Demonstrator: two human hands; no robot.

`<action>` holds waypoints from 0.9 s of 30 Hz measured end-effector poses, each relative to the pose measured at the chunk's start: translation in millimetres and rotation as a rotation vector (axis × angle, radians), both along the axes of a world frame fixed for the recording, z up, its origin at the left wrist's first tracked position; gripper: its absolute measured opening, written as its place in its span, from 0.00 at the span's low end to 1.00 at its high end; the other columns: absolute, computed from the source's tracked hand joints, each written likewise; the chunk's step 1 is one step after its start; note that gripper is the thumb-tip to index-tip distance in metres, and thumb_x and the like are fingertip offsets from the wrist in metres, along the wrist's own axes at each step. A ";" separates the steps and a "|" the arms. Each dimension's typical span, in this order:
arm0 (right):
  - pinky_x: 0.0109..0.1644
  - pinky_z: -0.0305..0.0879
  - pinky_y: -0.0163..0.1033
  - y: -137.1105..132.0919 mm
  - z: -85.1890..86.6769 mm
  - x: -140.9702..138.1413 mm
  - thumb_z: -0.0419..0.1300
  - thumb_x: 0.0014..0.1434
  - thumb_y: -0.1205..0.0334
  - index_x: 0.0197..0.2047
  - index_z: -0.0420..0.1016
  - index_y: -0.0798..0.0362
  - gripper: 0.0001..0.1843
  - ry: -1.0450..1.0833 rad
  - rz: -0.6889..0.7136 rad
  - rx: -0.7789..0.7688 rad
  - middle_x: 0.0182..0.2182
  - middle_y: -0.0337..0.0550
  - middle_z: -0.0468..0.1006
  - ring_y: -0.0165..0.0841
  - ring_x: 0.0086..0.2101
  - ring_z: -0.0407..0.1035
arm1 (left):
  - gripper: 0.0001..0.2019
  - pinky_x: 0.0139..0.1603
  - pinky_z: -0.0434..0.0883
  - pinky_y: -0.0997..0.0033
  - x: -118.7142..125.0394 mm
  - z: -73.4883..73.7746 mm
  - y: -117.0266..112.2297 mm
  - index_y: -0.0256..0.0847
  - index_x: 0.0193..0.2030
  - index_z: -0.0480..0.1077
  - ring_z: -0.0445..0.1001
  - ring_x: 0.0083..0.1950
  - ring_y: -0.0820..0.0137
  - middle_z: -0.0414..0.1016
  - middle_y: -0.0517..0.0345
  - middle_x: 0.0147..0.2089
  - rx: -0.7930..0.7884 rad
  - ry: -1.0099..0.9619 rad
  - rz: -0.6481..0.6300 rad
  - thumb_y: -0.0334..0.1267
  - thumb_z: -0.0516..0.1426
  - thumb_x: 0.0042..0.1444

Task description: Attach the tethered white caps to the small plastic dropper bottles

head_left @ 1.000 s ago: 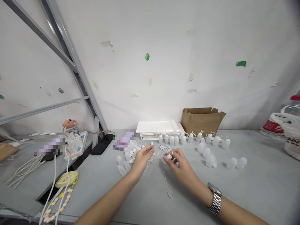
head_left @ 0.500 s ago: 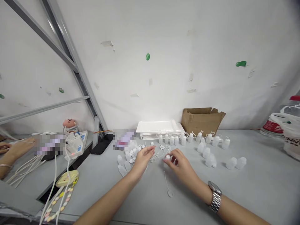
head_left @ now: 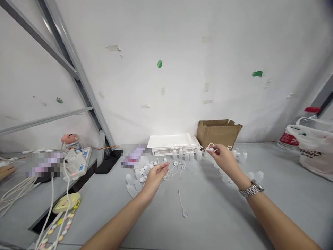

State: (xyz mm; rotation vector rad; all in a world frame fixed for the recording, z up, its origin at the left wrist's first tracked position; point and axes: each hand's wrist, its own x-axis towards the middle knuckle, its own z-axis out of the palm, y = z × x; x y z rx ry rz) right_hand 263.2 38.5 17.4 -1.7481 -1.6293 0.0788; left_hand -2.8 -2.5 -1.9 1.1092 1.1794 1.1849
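My right hand pinches a small white bottle by its cap at the back row; a thin loop stands up from it, and its body is mostly hidden. Similar small white bottles with loops stand beside it. My left hand hovers low over the table, fingers stretched out and nothing visible in them. Close to its fingertips lie thin white straps in a tangle and a small capped piece. To its left is a heap of white caps and translucent bottles. One ring-ended strap lies alone in front.
A stack of white sheets and an open cardboard box stand against the wall. More translucent bottles are at right, before a plastic bag. Left are a black phone, a power strip and cables. A person's hand shows at far left.
My right hand has carried the small bottle right and away from me to the back row. My left hand stays near the straps. The view has shifted slightly to the right.
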 end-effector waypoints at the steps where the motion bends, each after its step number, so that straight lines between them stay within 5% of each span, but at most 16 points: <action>1: 0.32 0.59 0.37 1.0 -1.3 1.1 0.52 0.54 0.57 0.34 0.70 0.55 0.11 -0.035 0.000 -0.020 0.32 0.47 0.74 0.36 0.31 0.68 | 0.16 0.58 0.56 0.59 -0.2 -0.3 0.3 0.40 0.38 0.73 0.66 0.55 0.59 0.72 0.48 0.50 0.002 0.001 0.000 0.43 0.62 0.40; 18: 0.38 0.59 0.38 2.9 -9.2 -2.6 0.54 0.53 0.63 0.35 0.70 0.54 0.06 -0.145 0.009 -0.139 0.34 0.48 0.78 0.38 0.37 0.70 | 0.17 0.57 0.57 0.61 -0.4 1.8 -2.5 0.39 0.40 0.73 0.65 0.56 0.60 0.71 0.48 0.52 -0.005 0.029 -0.030 0.44 0.61 0.42; 27: 0.33 0.59 0.36 -4.2 5.8 4.7 0.48 0.57 0.50 0.32 0.72 0.53 0.17 -0.076 -0.013 -0.096 0.32 0.47 0.78 0.37 0.34 0.71 | 0.16 0.56 0.57 0.61 0.6 3.4 -1.9 0.40 0.38 0.73 0.66 0.55 0.59 0.72 0.48 0.50 -0.013 0.029 0.006 0.43 0.62 0.41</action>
